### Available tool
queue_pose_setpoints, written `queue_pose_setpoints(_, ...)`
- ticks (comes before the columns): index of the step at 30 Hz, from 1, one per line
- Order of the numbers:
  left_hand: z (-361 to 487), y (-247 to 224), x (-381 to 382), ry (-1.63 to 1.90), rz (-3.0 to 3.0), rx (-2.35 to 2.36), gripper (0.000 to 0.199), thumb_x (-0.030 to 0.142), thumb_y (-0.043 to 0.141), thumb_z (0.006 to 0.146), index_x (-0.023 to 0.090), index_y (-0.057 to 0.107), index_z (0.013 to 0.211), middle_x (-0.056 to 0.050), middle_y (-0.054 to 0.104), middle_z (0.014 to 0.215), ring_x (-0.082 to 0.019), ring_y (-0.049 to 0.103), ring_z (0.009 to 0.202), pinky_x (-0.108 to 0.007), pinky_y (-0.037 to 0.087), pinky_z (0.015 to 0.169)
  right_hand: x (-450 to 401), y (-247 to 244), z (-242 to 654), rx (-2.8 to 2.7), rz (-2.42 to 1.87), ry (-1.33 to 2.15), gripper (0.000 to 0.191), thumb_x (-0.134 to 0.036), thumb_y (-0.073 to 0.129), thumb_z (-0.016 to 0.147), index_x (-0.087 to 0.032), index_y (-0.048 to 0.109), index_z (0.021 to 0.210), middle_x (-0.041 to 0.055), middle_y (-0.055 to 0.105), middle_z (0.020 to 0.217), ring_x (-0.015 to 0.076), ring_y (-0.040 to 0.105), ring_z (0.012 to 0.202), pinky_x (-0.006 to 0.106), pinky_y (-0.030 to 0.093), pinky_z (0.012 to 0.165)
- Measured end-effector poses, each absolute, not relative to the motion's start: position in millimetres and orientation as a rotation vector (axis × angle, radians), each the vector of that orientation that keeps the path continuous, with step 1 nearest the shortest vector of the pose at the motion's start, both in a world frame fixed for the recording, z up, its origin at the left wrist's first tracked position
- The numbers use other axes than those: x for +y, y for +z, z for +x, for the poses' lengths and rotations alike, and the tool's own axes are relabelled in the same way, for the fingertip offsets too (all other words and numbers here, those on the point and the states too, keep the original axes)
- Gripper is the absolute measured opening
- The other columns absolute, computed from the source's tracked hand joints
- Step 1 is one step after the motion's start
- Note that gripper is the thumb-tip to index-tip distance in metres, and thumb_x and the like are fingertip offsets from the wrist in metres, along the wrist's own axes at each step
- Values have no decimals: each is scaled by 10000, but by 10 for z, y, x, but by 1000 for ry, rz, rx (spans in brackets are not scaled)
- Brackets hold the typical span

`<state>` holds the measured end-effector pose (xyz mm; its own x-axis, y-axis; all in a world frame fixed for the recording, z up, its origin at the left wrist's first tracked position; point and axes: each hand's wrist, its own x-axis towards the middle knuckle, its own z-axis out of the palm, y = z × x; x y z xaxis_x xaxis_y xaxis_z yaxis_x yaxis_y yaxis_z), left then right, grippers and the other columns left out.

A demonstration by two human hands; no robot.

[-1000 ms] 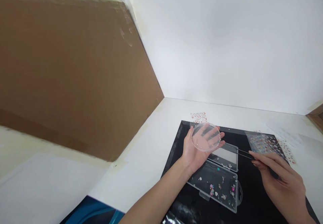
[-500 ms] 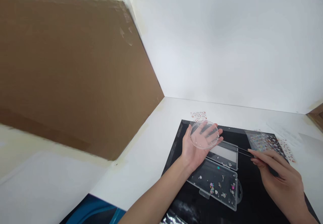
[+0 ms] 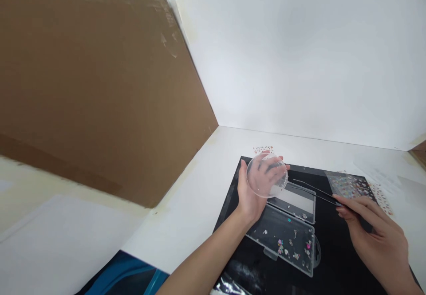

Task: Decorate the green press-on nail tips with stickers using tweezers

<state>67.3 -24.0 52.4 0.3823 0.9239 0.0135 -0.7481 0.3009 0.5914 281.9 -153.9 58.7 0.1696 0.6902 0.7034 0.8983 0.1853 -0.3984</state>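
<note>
A round clear dish (image 3: 267, 175) rests on the palm and fingers of my left hand (image 3: 254, 193), which is turned up and tilts it. A few tiny bits show along the dish's rim. My right hand (image 3: 377, 230) pinches thin metal tweezers (image 3: 317, 191); their tips are apart, just right of the dish, with nothing visible between them. Under and beside my left hand lies an open clear plastic case (image 3: 288, 235) holding small flower-shaped and coloured charms. Its lid (image 3: 297, 202), with a white label, lies behind.
The case lies on a black mat (image 3: 336, 250) on a white table (image 3: 186, 206). Sticker sheets (image 3: 354, 185) sit at the mat's right back corner, another (image 3: 262, 149) behind it. Shiny wrapping (image 3: 229, 286) is at the front. A brown board (image 3: 100, 86) stands left.
My left hand has tilted the dish more upright and shifted it slightly left. The tweezers have moved away from the dish's rim, and their tips have spread wider.
</note>
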Motion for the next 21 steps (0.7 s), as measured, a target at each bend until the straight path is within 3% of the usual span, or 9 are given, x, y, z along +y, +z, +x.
queue_pose_setpoints(6,693,601,-361,1366,714,335,679,854,696,925,236,743,1204,-113,784,1192,-391,767,1134,-585,508,1175,-1527,518,2824,-1550,-1551,-163,188,-297,668,1018,-313,846,1074,-41,723,751,122,696,613,211,540,570)
queue_pose_setpoints(14,683,477,-515,1382,888,246,670,847,632,977,282,722,1326,-128,766,1360,-406,719,1286,-578,489,1207,-1522,514,2751,-1495,-1530,-44,181,-316,702,999,-303,866,1074,-36,711,721,136,692,599,221,552,567)
queue_pose_setpoints(21,818,486,-539,1547,865,333,658,879,705,905,295,759,1203,-110,781,1293,-380,732,1236,-573,483,1217,-1555,529,2749,-1482,-1554,77,201,-393,714,999,-304,886,1051,-13,719,721,148,695,594,231,555,542)
